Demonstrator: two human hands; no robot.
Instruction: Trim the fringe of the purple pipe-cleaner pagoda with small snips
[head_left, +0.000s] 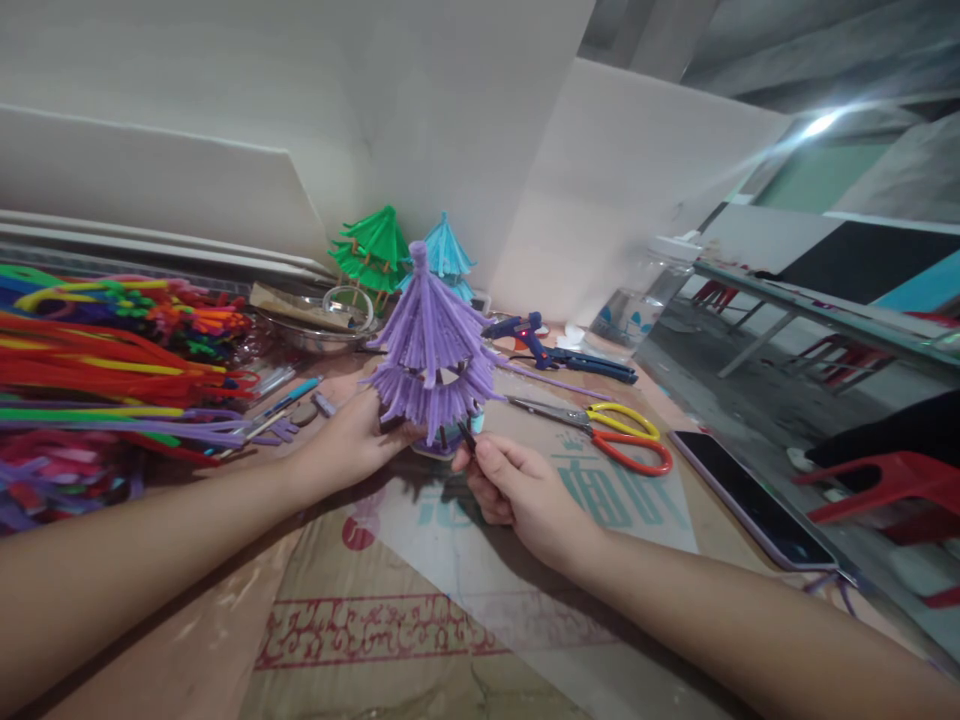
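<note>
A purple pipe-cleaner pavilion (431, 350) with two tiered roofs stands on the cardboard-covered table (390, 620). My left hand (349, 440) grips its lower left side, fingers curled round the base. My right hand (517, 490) is closed in a pinch on a thin dark stick (466, 436) at the pavilion's lower right edge. Behind stand a green pavilion (373, 250) and a light-blue pavilion (448, 255) of the same kind.
Bundles of coloured pipe cleaners (97, 370) lie at the left. A blue glue gun (529, 335), scissors with yellow and orange handles (615, 430), a phone (754, 495), a metal bowl (315, 325) and a plastic jar (645, 290) lie around. Red stools (870, 480) stand at the right.
</note>
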